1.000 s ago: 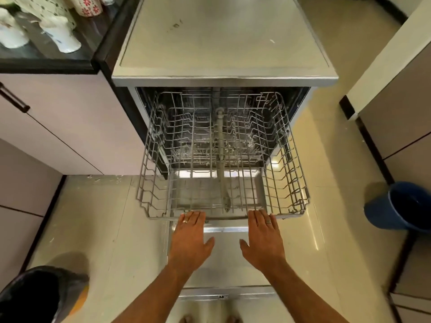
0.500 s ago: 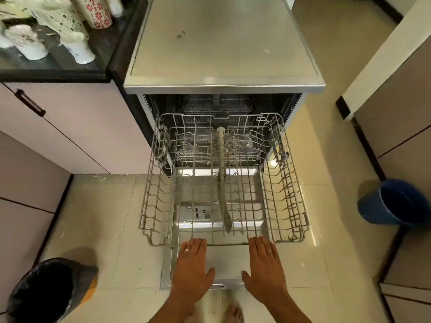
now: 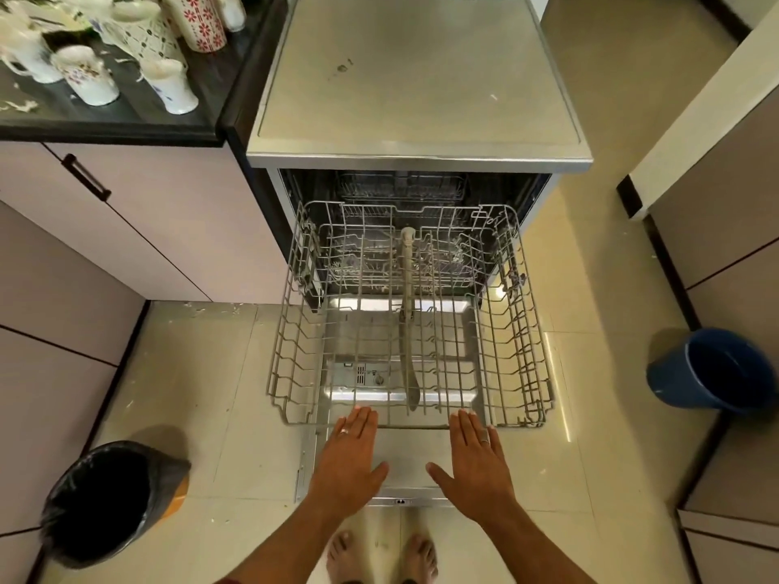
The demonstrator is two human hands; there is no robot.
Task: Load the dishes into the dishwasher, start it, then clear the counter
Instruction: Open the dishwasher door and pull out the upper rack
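The steel dishwasher (image 3: 417, 90) stands open with its door (image 3: 320, 469) folded down flat. Its empty wire upper rack (image 3: 295, 351) is pulled far out over the door, a grey spray arm (image 3: 408, 314) running down its middle. My left hand (image 3: 350, 461) and my right hand (image 3: 476, 461) are flat, fingers together and extended, fingertips at the rack's front rail. Neither hand holds anything. Several white and floral ceramic mugs and jugs (image 3: 164, 82) stand on the dark counter (image 3: 126, 124) at the upper left.
A black-lined trash bin (image 3: 105, 503) sits on the floor at lower left. A blue bucket (image 3: 712, 368) stands at the right beside cabinets. Pale cabinet fronts run along the left. My bare feet (image 3: 379, 554) show below the door.
The upper rack has slid further out toward me over the open door, with both hands staying at its front rail. The view has pulled back and more of the counter dishes shows.
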